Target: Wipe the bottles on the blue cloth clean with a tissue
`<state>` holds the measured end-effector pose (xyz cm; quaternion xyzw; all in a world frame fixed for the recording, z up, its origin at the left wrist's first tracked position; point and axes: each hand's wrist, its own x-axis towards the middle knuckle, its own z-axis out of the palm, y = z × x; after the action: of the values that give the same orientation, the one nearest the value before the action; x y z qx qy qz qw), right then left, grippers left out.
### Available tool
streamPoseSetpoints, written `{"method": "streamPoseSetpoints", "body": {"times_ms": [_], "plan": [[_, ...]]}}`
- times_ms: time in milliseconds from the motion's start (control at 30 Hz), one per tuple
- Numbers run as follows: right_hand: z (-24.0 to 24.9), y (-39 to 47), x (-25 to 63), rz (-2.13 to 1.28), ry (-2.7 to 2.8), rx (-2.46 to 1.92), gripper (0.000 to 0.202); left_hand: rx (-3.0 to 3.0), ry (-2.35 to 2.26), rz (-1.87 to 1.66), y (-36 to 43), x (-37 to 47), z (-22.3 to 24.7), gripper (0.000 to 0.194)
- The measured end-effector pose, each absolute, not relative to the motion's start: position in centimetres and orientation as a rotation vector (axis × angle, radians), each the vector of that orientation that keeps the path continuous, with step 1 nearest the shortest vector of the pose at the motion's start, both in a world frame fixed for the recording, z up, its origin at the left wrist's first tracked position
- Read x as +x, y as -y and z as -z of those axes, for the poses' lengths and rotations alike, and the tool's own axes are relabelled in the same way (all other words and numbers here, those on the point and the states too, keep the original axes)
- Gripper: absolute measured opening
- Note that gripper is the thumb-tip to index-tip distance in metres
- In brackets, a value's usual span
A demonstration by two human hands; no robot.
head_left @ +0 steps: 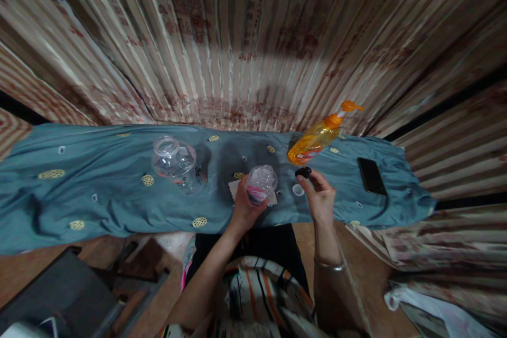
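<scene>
My left hand (246,205) is wrapped round a clear plastic bottle (262,182) with a pink label; its neck is uncapped. Under the bottle, the edges of a white cloth or paper piece (233,188) stick out. Between thumb and fingers, my right hand (320,195) pinches a small black cap (303,172), to the right of the bottle and apart from it. A small round whitish lid (298,190) lies on the cloth just left of my right hand. Behind it stands an orange pump bottle (312,143) filled with orange liquid.
A large clear plastic jar (178,166) stands to the left on the teal tablecloth (114,185). A black phone (371,175) lies at the right. Pleated curtains (222,37) hang behind the table. A dark chair (59,290) is at the lower left.
</scene>
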<state>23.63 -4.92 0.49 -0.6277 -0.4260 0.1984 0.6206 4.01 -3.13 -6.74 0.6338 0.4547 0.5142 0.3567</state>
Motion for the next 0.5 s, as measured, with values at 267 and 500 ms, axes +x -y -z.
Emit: {"method": "streamPoseSetpoints", "body": {"times_ms": [267,500], "plan": [[6.0,5.3,24.3,-0.274,1.270,-1.818,0.044,1.644,-1.216,-1.321,3.0,4.0,7.3,0.059],[7.1,4.2,24.0,-0.250,1.387,-1.812,0.049,1.648,-1.213,-1.290,2.9,3.9,6.9,0.058]]}}
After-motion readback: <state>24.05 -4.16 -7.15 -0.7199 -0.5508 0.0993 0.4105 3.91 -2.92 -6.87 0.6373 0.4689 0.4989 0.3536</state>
